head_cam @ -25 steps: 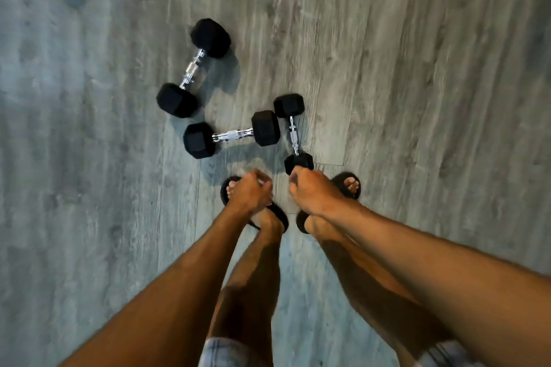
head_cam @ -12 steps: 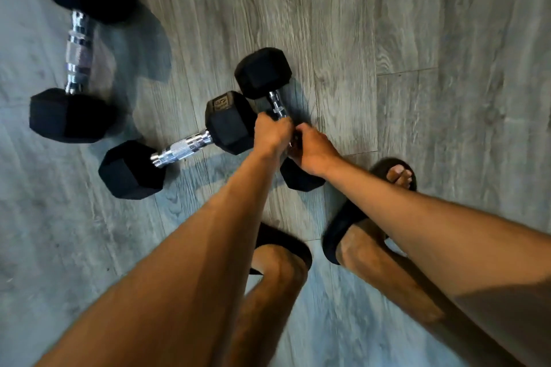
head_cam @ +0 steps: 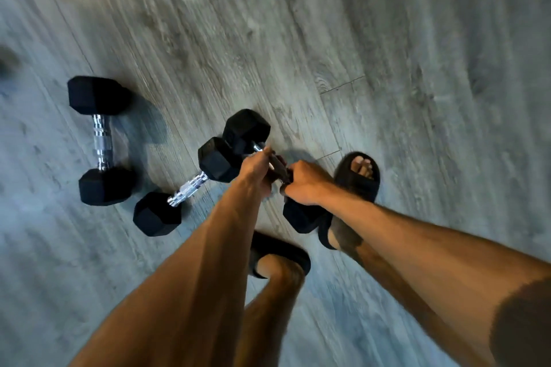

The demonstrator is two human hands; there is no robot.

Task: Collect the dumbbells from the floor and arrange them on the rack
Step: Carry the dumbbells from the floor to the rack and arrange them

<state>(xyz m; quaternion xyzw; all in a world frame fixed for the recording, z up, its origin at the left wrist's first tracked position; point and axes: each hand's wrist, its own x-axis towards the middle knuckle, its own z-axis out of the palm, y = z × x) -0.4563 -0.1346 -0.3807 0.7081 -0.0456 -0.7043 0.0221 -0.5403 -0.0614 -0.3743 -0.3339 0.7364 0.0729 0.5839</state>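
Note:
Three black hex dumbbells with chrome handles are in view on the grey wood floor. My left hand (head_cam: 257, 168) and my right hand (head_cam: 304, 183) are both closed around the handle of the nearest small dumbbell (head_cam: 247, 128); its far head shows above my hands, its near head (head_cam: 299, 216) below my right wrist. A second dumbbell (head_cam: 187, 188) lies just left of it, one head touching or almost touching. A larger dumbbell (head_cam: 103, 140) lies further left. The rack is out of sight.
My feet in black slides stand close by: the right foot (head_cam: 357, 179) beside the held dumbbell's near head, the left foot (head_cam: 278, 256) under my left forearm. Grey plank floor (head_cam: 387, 53) stretches all around.
My hands went from hanging above my feet down onto the small dumbbell's handle and gripped it. The view has pulled back a little and is blurred; the two other dumbbells lie where they were.

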